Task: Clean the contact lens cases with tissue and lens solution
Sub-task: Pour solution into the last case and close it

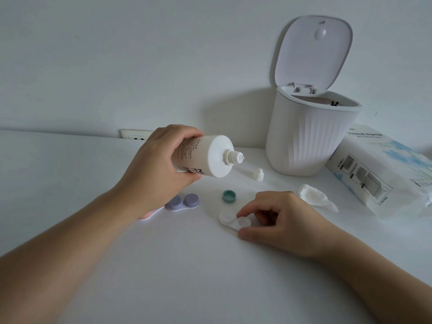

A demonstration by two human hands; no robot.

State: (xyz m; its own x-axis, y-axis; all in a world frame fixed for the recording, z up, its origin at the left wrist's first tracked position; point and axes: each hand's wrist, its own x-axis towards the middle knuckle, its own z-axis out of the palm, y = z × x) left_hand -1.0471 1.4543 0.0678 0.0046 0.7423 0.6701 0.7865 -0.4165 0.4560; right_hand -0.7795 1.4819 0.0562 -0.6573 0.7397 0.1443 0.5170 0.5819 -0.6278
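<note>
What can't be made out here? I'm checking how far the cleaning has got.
Head view only:
- Pink case: mostly hidden by the left hand.
- Bin contents: hidden by its rim.
- Bottle label: too small, partly covered by fingers.
- Tissue pack: cut off by the right edge.

White surface, items as seen from the head view:

- Lens solution bottle, uncapped, tilted with nozzle toward the right; left hand wrapped round its body.
- Bottle cap, lying near the far edge, beside the bin.
- White lens case, open; right hand pinches its right-hand well.
- Teal cap, loose, just beyond the white case.
- Purple lens case, capped, with a pink case partly hidden by the left wrist.
- Crumpled tissue.
- Ribbed white bin, lid up (far edge).
- Tissue pack, far right corner.
</note>
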